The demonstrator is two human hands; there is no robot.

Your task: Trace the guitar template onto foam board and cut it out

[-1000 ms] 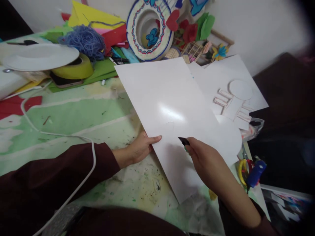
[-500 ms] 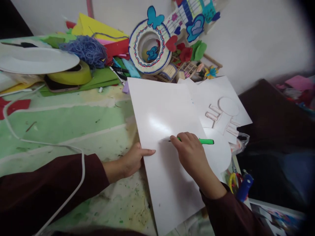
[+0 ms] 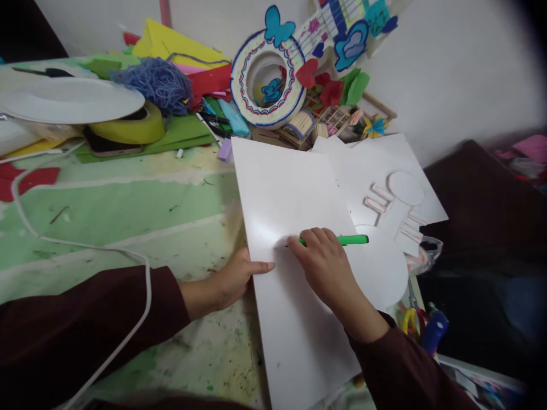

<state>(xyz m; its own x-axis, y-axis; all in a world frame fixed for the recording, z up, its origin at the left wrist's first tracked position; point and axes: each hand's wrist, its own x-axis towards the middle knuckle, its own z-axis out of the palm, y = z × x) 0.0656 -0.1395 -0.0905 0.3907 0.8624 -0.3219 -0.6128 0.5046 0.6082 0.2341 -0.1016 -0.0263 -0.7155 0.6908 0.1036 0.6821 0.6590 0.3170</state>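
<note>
A large white board [image 3: 294, 188] lies slanted in front of me. My left hand [image 3: 235, 279] grips its left edge, thumb stretched flat on top and the other fingers hidden beneath. My right hand [image 3: 320, 256] is closed round a slim green pen-like tool [image 3: 354, 240] with a black end, held low over the middle of the board. The tool's dark tip is near the surface; I cannot tell whether it touches. A white disc [image 3: 380, 267] lies partly under the board's right side. Beyond it, white cut-out pieces [image 3: 395, 210] with brownish edges rest on another white sheet [image 3: 384, 154].
A decorated guitar-shaped craft [image 3: 243, 74] leans at the back. Blue yarn [image 3: 154, 82], yellow tape [image 3: 149, 128] and a white plate [image 3: 72, 102] sit back left. A white cable [image 3: 147, 285] crosses my left sleeve. Yellow-handled scissors [image 3: 410, 322] and a blue object [image 3: 435, 330] are at right.
My right hand and the green tool have shifted slightly left across the board, toward my left thumb. The whole view has moved a little; my left hand keeps its hold.
</note>
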